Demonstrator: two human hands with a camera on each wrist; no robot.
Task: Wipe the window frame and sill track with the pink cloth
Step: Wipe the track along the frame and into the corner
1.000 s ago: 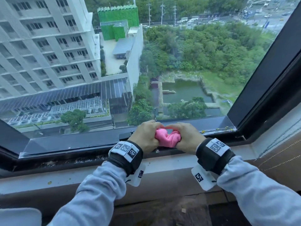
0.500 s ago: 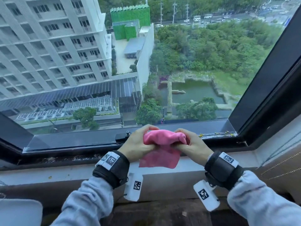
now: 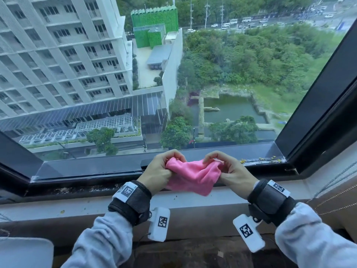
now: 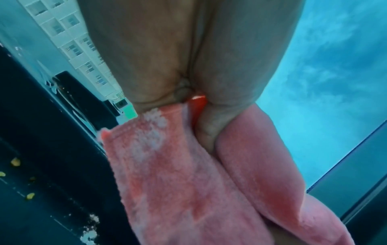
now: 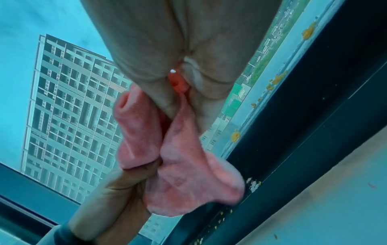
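Observation:
The pink cloth [image 3: 193,176] hangs spread between my two hands, just above the sill. My left hand [image 3: 164,169] pinches its left top corner and my right hand [image 3: 224,167] pinches its right top corner. In the left wrist view the pink cloth [image 4: 178,174] drapes down from my curled fingers [image 4: 159,58]. In the right wrist view the pink cloth [image 5: 167,149] bunches under my fingers [image 5: 146,49]. The dark window frame [image 3: 92,167] runs behind the cloth. The sill track [image 3: 77,189] below it holds pale grit.
Yellow debris [image 3: 258,159] lies on the frame ledge at the right corner; yellow specks [image 5: 276,79] show along the glass edge. A dark upright frame post [image 3: 316,105] rises at the right. A white sill [image 3: 58,207] runs beneath the track.
The cloth was balled up between both hands a second ago. My hands have moved apart and the cloth now hangs unfolded between them.

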